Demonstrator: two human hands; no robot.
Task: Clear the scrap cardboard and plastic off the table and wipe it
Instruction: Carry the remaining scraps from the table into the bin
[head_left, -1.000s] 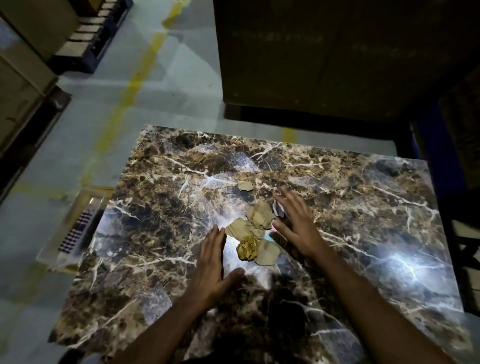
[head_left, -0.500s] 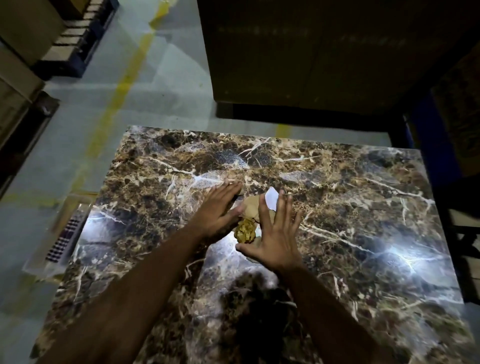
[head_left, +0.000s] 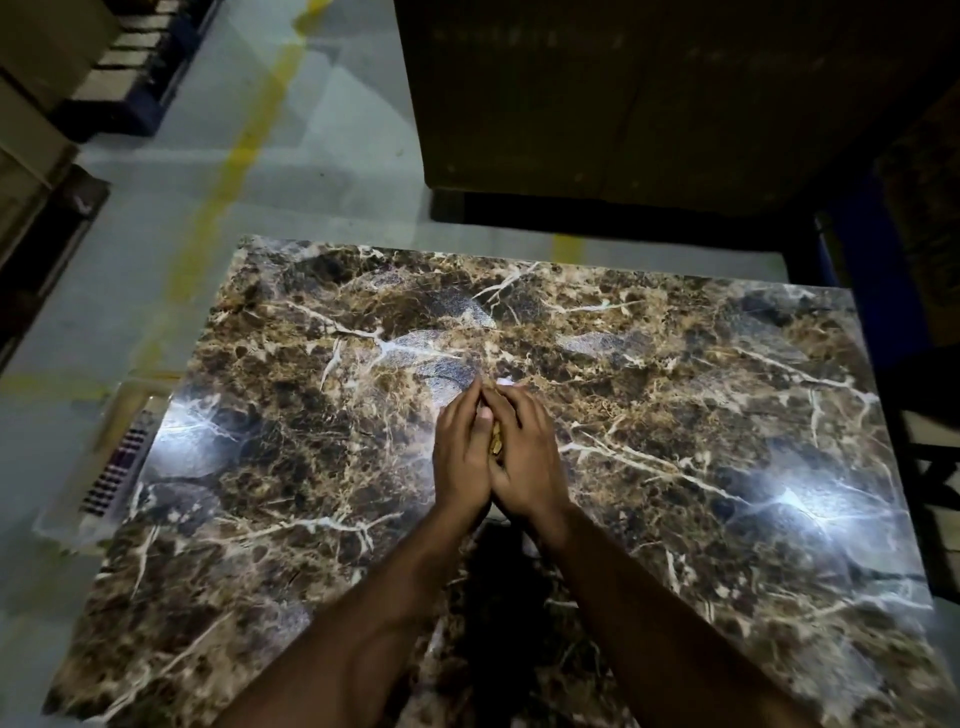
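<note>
Left hand (head_left: 460, 457): on edge on marble-pattern table (head_left: 701, 415), palm facing right, fingers cupped round scrap pile. Right hand (head_left: 527, 457): opposite, palm facing left, fingers cupped round same pile; heels of both hands touching, fingertips meeting at far end. Cardboard scraps (head_left: 496, 441): tan, crumpled, squeezed between both palms, only sliver showing in gap. White plastic bit (head_left: 505, 382): peeking out just beyond right fingertips. Clear bin (head_left: 78, 512): on floor, well left of left hand, past table edge.
</note>
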